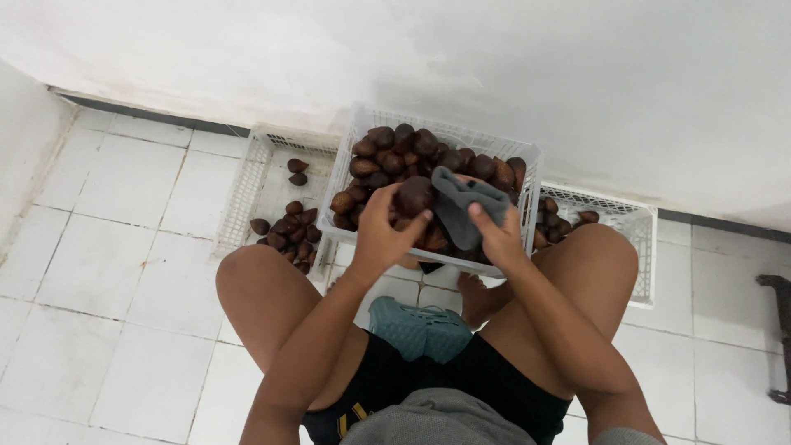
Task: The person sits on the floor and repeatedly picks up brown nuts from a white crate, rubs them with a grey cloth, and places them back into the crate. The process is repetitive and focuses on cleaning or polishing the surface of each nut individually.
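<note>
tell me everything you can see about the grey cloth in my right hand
The grey cloth is a soft, crumpled fabric rag, dark grey and folded over itself. The right hand grips its lower edge, above the middle white crate. It drapes against the brown scaly fruit held in the left hand.

White tiled floor (107, 272): three white plastic crates (527, 156) side by side; dark object (779, 338) at right, possibly stand.

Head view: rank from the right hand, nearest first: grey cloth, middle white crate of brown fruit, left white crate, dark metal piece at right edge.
1. Grey cloth: held in the right hand.
2. Middle white crate of brown fruit: directly under the hand.
3. Left white crate: far left.
4. Dark metal piece: far right edge, farthest.
</note>
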